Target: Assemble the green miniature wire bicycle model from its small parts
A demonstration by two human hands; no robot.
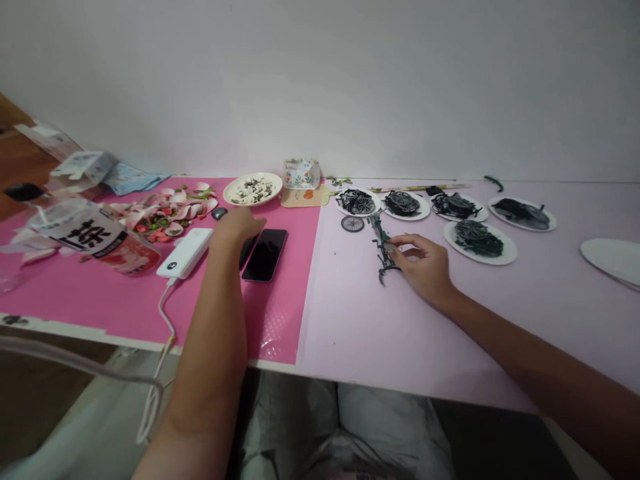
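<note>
My right hand (pixel 420 263) pinches a small dark green model bicycle frame (pixel 380 240) between thumb and finger, above the pale part of the table. Handlebar-like parts show at its near end. A loose spoked wheel (pixel 353 223) lies just left of the frame. My left hand (pixel 237 227) is over the pink part, its back to me, and its fingers are mostly hidden. Beside it lies a black phone (pixel 265 255); another dark flat object (pixel 247 252) shows partly under the hand. Right behind this hand is a plate of small white and dark bits (pixel 275 192).
Several white plates of dark parts, including a plate of wheels (pixel 377 204), line the back right. At left are pink petal-like pieces (pixel 173 210), a labelled plastic bottle (pixel 100 237) and a white power bank (pixel 185 253) with a cable. Stacked plates (pixel 613 260) stand far right.
</note>
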